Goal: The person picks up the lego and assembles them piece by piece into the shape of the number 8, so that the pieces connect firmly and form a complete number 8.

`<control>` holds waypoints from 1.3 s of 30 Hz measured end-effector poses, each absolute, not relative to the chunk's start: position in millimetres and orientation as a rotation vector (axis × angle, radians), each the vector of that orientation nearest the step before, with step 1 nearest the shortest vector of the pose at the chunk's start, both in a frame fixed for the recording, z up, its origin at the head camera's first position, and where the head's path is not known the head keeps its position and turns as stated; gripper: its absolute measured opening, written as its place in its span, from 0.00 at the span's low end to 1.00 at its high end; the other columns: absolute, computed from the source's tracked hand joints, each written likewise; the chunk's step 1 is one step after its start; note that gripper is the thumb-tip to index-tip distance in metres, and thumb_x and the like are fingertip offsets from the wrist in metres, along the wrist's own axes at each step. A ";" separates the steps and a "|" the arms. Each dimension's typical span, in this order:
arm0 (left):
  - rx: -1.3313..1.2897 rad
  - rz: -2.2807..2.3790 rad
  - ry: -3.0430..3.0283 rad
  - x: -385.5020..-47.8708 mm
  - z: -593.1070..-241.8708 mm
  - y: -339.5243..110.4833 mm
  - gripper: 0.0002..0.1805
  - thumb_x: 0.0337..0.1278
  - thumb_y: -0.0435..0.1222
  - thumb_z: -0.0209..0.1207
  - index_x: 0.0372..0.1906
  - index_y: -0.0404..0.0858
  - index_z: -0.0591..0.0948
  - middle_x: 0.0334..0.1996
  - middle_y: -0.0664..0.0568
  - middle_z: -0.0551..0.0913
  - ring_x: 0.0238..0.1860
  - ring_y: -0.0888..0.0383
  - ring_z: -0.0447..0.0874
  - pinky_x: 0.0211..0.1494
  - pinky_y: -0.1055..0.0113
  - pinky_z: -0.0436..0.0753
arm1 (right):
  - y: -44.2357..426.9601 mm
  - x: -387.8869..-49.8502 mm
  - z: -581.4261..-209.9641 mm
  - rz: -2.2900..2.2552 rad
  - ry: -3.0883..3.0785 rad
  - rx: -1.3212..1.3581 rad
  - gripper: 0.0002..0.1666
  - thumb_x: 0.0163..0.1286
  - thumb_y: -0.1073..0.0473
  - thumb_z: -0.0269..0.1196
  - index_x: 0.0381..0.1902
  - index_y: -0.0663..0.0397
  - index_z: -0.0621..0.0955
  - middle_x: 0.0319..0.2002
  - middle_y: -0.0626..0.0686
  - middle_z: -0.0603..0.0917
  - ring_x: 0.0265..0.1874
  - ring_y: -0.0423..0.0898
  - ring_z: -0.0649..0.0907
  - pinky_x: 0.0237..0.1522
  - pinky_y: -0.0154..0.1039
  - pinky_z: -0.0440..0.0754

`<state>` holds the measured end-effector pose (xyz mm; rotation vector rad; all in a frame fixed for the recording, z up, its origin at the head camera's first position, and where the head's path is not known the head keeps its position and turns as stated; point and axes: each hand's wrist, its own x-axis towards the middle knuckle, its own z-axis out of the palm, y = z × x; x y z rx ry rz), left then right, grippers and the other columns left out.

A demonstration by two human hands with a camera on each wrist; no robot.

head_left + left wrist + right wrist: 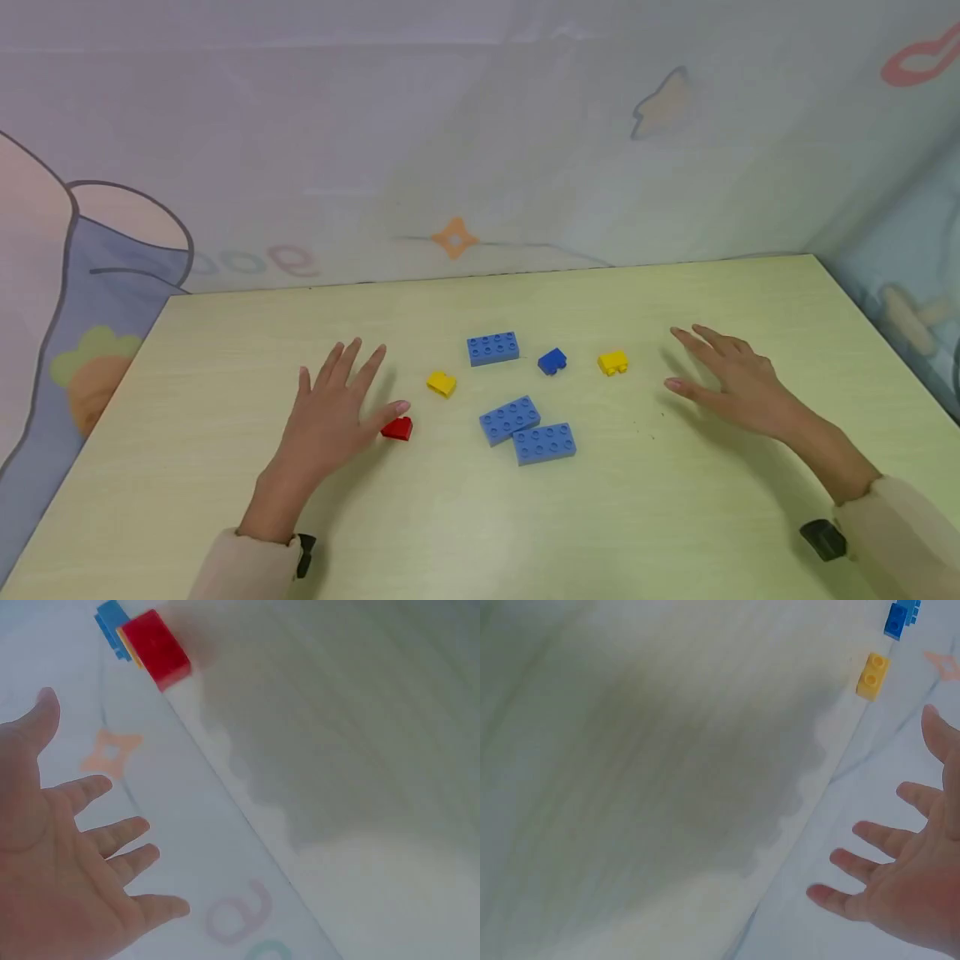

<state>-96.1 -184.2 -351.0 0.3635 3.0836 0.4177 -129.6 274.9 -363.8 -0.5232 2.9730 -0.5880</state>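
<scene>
Printed cloth backdrop (375,150), with a pale table (637,517) whose back edge runs along it. Beige sleeves (240,571) come in at the near side.

Left hand (330,421): above the table, toward its left edge. Fingers straight, fanned wide, holding nothing.
Right hand (738,387): above the table, toward its right edge. Fingers extended, spread, also holding nothing.
Black wrist device (823,540) on each wrist.

Bricks lie loose mid-table, between the hands. Big ones, 2x4, studs up:
- rear light-blue brick (492,348), nearest the back edge
- middle light-blue brick (510,420) and front light-blue brick (544,443), at different angles, appear to touch near a corner

Small ones:
- right yellow brick (613,362), nearest the right hand, apart from its fingertips
- left yellow brick (442,384), between left hand and rear light-blue brick
- dark-blue brick (552,362), between rear light-blue brick and right yellow brick
- red brick (397,429), nearest the left edge, partly behind the left thumb in head view; left wrist view shows a gap between them
</scene>
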 end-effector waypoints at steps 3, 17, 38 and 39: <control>0.439 0.467 3.079 -96.7 -350.7 -173.8 0.42 0.54 0.58 0.53 0.70 0.42 0.57 0.68 0.40 0.53 0.68 0.42 0.46 0.62 0.38 0.47 | 268.5 -132.8 -361.9 -0.660 2.904 -0.578 0.41 0.63 0.44 0.58 0.68 0.55 0.58 0.64 0.67 0.58 0.58 0.71 0.57 0.45 0.71 0.54; 0.686 0.744 2.875 -85.7 -346.8 -108.5 0.37 0.49 0.53 0.61 0.64 0.41 0.68 0.55 0.47 0.71 0.56 0.50 0.67 0.53 0.54 0.71 | 239.5 -145.0 -359.3 -0.805 2.730 -0.732 0.33 0.64 0.53 0.60 0.62 0.65 0.66 0.58 0.67 0.66 0.58 0.63 0.65 0.55 0.60 0.63; 0.784 0.691 2.685 -82.6 -359.3 -70.2 0.23 0.50 0.44 0.64 0.51 0.39 0.79 0.42 0.52 0.75 0.43 0.59 0.69 0.44 0.69 0.72 | 231.4 -151.2 -371.5 -0.792 2.701 -0.804 0.30 0.65 0.60 0.58 0.61 0.67 0.66 0.60 0.66 0.64 0.59 0.63 0.65 0.55 0.59 0.63; 0.789 0.683 2.694 -82.8 -360.5 -69.7 0.23 0.50 0.44 0.64 0.51 0.39 0.79 0.41 0.52 0.75 0.42 0.59 0.68 0.43 0.70 0.72 | 231.1 -151.4 -371.8 -0.799 2.700 -0.815 0.30 0.65 0.61 0.59 0.61 0.67 0.66 0.60 0.66 0.64 0.59 0.63 0.65 0.55 0.59 0.63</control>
